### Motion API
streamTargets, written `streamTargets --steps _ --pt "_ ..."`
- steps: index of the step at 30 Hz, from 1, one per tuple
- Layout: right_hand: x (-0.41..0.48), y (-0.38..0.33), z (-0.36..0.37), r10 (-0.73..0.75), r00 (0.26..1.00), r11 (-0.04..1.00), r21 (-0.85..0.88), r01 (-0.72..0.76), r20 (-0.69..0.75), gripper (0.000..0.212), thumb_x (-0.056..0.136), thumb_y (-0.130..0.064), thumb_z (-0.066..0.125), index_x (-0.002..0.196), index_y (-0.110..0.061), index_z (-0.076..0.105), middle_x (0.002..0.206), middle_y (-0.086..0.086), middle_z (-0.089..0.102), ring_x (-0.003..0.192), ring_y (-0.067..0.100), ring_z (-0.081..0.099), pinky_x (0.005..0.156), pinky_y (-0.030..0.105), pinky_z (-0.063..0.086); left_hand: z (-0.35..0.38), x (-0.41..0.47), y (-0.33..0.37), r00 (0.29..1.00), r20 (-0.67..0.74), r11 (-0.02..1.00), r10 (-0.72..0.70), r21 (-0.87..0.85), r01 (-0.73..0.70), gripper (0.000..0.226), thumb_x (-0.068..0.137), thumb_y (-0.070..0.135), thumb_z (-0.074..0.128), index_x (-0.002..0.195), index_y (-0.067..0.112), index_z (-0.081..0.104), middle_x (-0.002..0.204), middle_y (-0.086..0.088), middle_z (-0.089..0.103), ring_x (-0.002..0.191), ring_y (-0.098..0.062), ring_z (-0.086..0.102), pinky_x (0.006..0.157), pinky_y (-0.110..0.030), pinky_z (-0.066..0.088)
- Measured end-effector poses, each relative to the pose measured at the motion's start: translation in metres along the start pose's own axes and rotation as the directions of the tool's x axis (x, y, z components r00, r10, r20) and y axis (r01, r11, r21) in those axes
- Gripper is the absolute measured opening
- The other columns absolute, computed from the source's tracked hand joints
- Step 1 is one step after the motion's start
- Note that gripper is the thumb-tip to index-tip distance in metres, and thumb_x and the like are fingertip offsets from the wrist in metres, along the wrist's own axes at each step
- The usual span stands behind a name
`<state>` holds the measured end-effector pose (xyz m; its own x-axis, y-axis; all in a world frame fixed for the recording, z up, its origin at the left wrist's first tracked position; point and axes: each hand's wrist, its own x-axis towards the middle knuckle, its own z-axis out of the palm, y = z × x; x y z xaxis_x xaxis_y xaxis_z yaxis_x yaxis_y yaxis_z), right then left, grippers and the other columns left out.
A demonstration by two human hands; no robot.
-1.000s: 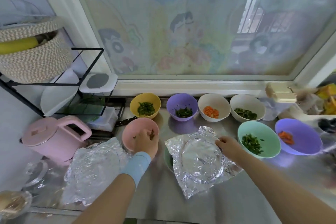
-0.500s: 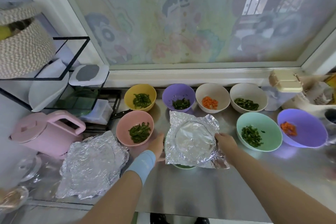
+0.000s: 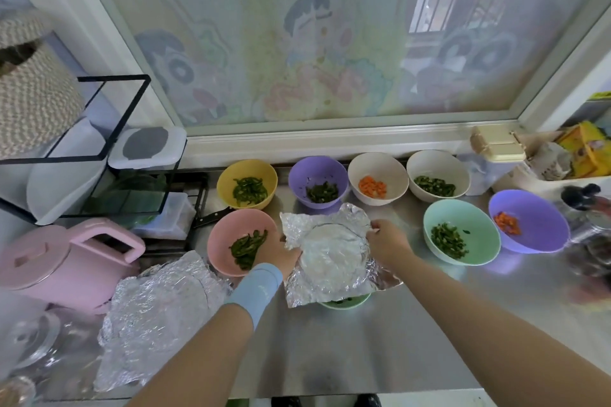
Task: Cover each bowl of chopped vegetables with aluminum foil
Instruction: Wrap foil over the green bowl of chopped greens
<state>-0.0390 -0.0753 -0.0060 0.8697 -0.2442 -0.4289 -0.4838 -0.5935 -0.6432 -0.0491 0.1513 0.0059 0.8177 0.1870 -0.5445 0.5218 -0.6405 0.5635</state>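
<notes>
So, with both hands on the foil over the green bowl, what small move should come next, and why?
Probably press the foil edges down around the rim. The sheet lies loose, its near right corner sticks out flat, and the green bowl shows beneath. The left hand and right hand already hold opposite edges.

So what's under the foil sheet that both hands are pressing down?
A green bowl: only its near rim shows below the foil sheet, with dark green bits at the edge. The rest is covered.

Bare forearms, light-blue wristband on left wrist
</notes>
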Motion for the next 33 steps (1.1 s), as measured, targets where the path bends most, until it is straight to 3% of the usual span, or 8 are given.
streamTargets --steps 5,9,13,23,26,28,30,33 --pt "-0.014 0.025 0.019 0.013 0.998 0.999 -0.037 -0.015 -0.063 0.031 0.098 -0.015 0.044 0.127 -0.017 0.056 0.108 0.008 0.068 0.093 0.027 0.062 0.082 0.032 0.048 0.017 -0.004 -0.013 0.905 -0.283 0.944 0.317 0.19 -0.271 0.021 0.088 0.013 0.061 0.102 0.019 0.047 0.099 0.0 0.052 0.092 -0.024 0.055 0.075 -0.036 0.046" --pt "-0.013 0.032 0.029 0.052 0.992 0.997 -0.051 -0.058 -0.117 0.033 0.096 -0.023 0.037 0.127 -0.028 0.05 0.092 0.004 0.069 0.081 0.026 0.065 0.077 0.036 0.053 0.038 0.006 -0.007 0.739 -0.022 0.668 0.673 0.447 -0.595 0.024 0.096 0.02 0.048 0.119 0.021 0.055 0.126 0.003 0.049 0.119 -0.02 0.046 0.097 -0.034 0.041" --pt "-0.01 0.033 0.033 0.06 0.989 0.992 -0.101 -0.074 -0.134 0.036 0.096 -0.022 0.035 0.13 -0.03 0.042 0.101 0.007 0.067 0.086 0.029 0.065 0.079 0.04 0.055 0.063 0.018 -0.01 0.733 0.254 0.473 0.631 0.623 -0.623 0.055 0.103 0.04 0.033 0.153 0.018 0.022 0.163 0.0 0.013 0.15 -0.021 0.009 0.122 -0.036 0.014" --pt "-0.009 0.046 0.042 0.053 0.979 0.995 -0.076 -0.069 -0.196 0.051 0.099 -0.016 0.037 0.147 -0.025 0.025 0.146 0.009 0.041 0.115 0.036 0.056 0.091 0.046 0.047 0.081 0.012 -0.03 0.797 0.219 0.464 0.563 0.714 -0.524 0.079 0.1 0.057 0.022 0.153 0.015 -0.02 0.162 -0.002 -0.021 0.15 -0.021 -0.015 0.122 -0.038 -0.004" --pt "-0.009 0.044 0.04 -0.33 0.879 0.885 -0.437 0.162 -0.343 0.07 0.08 -0.005 0.053 0.145 -0.02 0.032 0.143 0.015 0.041 0.121 0.038 0.049 0.097 0.049 0.044 0.084 0.014 -0.028 0.812 0.206 0.481 0.546 0.716 -0.506 0.08 0.099 0.058 0.021 0.153 0.015 -0.019 0.162 -0.002 -0.021 0.15 -0.022 -0.016 0.121 -0.039 -0.006" --pt "-0.007 0.047 0.04 -0.666 0.736 0.597 -0.677 0.43 -0.12 0.068 0.072 -0.01 0.054 0.139 -0.017 0.043 0.139 0.016 0.048 0.117 0.038 0.051 0.096 0.048 0.045 0.085 0.016 -0.029 0.817 0.216 0.472 0.535 0.726 -0.501 0.079 0.098 0.058 0.018 0.153 0.015 -0.019 0.162 -0.002 -0.022 0.15 -0.023 -0.017 0.121 -0.04 -0.007" --pt "-0.005 0.048 0.045 -0.766 0.634 0.391 -0.708 0.588 0.104 0.058 0.078 -0.013 0.042 0.134 -0.014 0.053 0.137 0.012 0.052 0.118 0.036 0.053 0.101 0.044 0.041 0.087 0.017 -0.03 0.822 0.21 0.471 0.53 0.733 -0.491 0.079 0.095 0.06 0.011 0.153 0.015 -0.019 0.162 -0.003 -0.022 0.15 -0.023 -0.017 0.121 -0.041 -0.007" --pt "-0.002 0.05 0.055 -0.588 0.794 0.522 -0.677 0.518 0.155 0.061 0.088 -0.024 0.03 0.145 -0.009 0.045 0.149 0.009 0.044 0.135 0.029 0.045 0.112 0.041 0.038 0.087 0.018 -0.033 0.829 0.198 0.515 0.523 0.702 -0.492 0.079 0.093 0.061 0.009 0.153 0.018 -0.02 0.161 -0.001 -0.024 0.149 -0.021 -0.019 0.12 -0.038 -0.009"
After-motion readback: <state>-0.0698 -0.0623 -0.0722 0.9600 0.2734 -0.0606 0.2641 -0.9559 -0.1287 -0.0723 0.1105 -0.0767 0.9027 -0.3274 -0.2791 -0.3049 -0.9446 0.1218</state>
